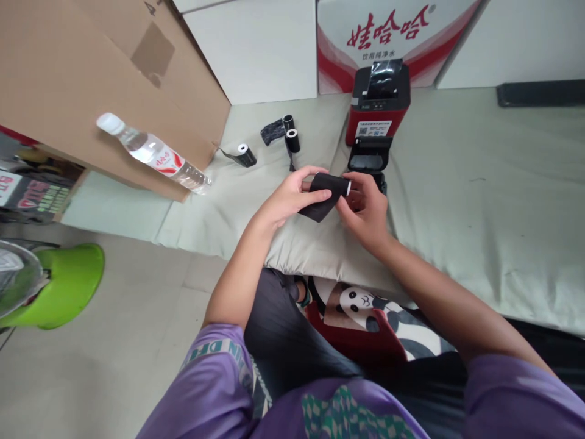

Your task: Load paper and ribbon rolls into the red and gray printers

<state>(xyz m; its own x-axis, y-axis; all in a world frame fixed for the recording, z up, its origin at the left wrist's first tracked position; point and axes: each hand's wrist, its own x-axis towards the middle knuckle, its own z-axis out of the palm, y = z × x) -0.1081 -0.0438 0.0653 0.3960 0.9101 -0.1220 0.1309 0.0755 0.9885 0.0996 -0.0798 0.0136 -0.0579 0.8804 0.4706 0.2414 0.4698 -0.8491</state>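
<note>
Both hands hold a small roll of black ribbon [325, 194], with a loose flap hanging below it and a white core end facing right. My left hand [292, 194] is closed round its left side, thumb lying across the black film. At the right end, the fingers of my right hand [367, 206] pinch near the white core. Just beyond my right hand lies a black plastic part [369, 153], in front of a red and black label printer [379, 103]. Glossy black film [385, 79] stands up from the printer's top.
Several small black rolls, among them one with a trailing tail [247, 156], lie beyond my left hand. A water bottle [158, 155] leans against a big cardboard box [150, 79]. White boxes [251, 52] line the back. A flat black bar [542, 93] lies back right.
</note>
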